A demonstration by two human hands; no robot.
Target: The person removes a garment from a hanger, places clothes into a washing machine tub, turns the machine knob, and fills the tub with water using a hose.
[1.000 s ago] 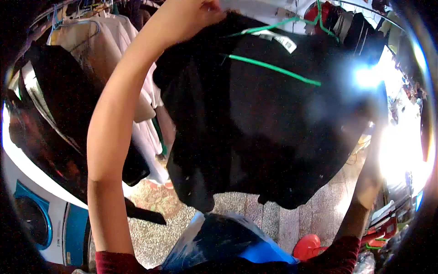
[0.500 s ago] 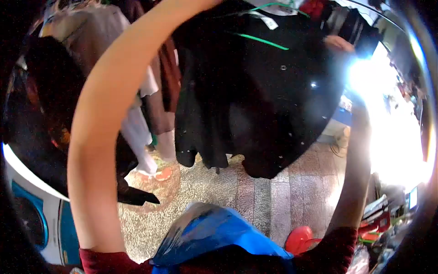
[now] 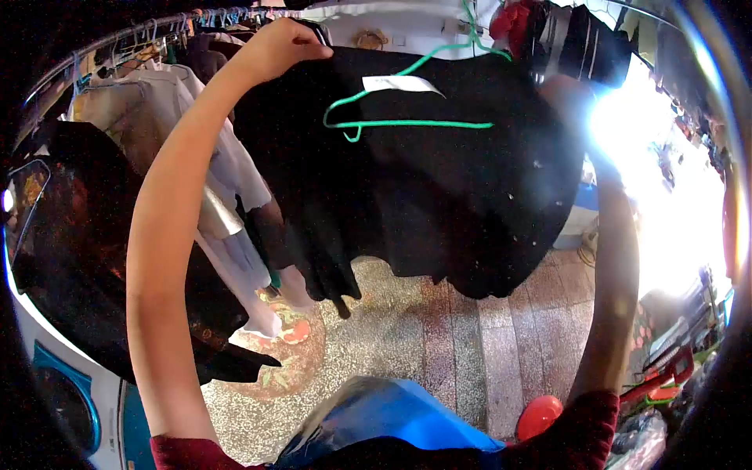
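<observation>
A wide black garment (image 3: 439,204) hangs spread out in front of me, its lower edge uneven. My left hand (image 3: 290,48) pinches its upper left corner, fingers closed on the cloth. At the upper right edge, my right hand (image 3: 565,92) grips the same garment, though glare washes out part of its fingers. A green hanger (image 3: 423,124) shows against the black cloth, with its hook rising above the top edge. Near the hanger's left shoulder lies a white tag (image 3: 398,84). Small light specks dot the garment's right side.
Pale clothes (image 3: 235,172) hang on a rail (image 3: 117,39) at left, beside a dark garment (image 3: 70,235). A washing machine (image 3: 66,399) stands lower left. Blue plastic (image 3: 392,415) covers my lap. A red round object (image 3: 539,417) is on the patterned floor (image 3: 376,337). Bright glare fills the right.
My left hand has come down into view at the garment's upper left corner. More of the green hanger and the tag now show, and the view has tilted up.
</observation>
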